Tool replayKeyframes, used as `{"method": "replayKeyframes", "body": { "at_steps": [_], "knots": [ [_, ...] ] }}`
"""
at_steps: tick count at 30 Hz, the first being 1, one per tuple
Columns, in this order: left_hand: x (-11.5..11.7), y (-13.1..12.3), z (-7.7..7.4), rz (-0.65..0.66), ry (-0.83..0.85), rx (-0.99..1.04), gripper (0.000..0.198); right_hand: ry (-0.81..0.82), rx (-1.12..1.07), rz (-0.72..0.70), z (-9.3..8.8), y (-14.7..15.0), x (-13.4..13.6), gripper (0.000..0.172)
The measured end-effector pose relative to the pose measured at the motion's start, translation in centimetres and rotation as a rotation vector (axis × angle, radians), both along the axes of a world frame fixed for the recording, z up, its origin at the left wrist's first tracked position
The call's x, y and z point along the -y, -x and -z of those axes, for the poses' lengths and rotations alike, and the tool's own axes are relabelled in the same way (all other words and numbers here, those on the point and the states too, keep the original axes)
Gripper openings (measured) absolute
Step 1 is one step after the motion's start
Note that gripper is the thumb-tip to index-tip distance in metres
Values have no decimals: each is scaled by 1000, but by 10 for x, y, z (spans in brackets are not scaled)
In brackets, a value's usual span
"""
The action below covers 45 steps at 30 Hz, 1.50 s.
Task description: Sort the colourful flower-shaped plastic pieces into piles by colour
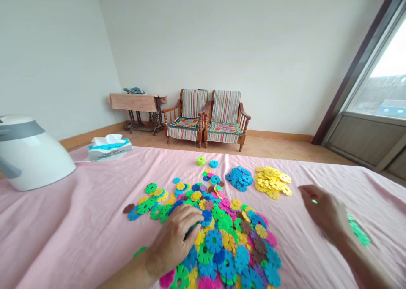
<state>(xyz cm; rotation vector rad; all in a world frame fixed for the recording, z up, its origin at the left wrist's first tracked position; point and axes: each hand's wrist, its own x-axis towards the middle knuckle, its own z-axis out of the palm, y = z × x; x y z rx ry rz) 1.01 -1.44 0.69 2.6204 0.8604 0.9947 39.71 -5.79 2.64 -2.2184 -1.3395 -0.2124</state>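
Note:
A mixed heap of notched plastic discs (pixel 224 221), in blue, green, yellow, pink, brown and purple, spreads over the middle of the table. Over its left side rests my left hand (pixel 177 234), fingers curled down among the discs; what lies under them is hidden. My right hand (pixel 323 206) is off to the right, slightly blurred, its fingers closed with a bit of a green disc showing between them. Partly behind that forearm are some green discs (pixel 358 230). Sorted piles of blue discs (pixel 239 178) and yellow discs (pixel 272 181) lie beyond the heap.
A small green stack (pixel 200 161) and a small blue stack (pixel 213 164) stand farther back on the pink tablecloth (pixel 79 221). At left are a white kettle (pixel 38 154) and a tissue box (pixel 109 147). Two wooden armchairs (pixel 223 111) stand by the far wall.

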Motion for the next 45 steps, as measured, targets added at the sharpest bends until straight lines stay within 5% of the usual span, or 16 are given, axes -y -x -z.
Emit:
{"method": "replayKeyframes", "body": {
  "at_steps": [5, 9, 15, 27, 39, 42, 45],
  "knots": [
    [-2, 0, 1, -10, 12, -20, 18, 166, -116, -707, -6, 106, 4, 15],
    [-2, 0, 3, -25, 21, -27, 19, 297, -108, -1067, -20, 168, 28, 42],
    [0, 0, 2, -29, 25, -21, 20, 355, -93, -1010, -25, 181, 29, 35],
    [-3, 2, 7, -24, 34, -8, 19, -20, -219, -960, 25, 127, 0, 29],
    [-3, 1, 3, -29, 55, -11, 19, 210, -45, -958, -6, 168, 14, 29],
    [-2, 1, 4, -29, 52, -13, 19, 168, -1, -962, -3, 173, 14, 19],
    [-2, 2, 5, -28, 53, -10, 18, 54, -52, -901, 6, 170, 9, 25]
  ]
}}
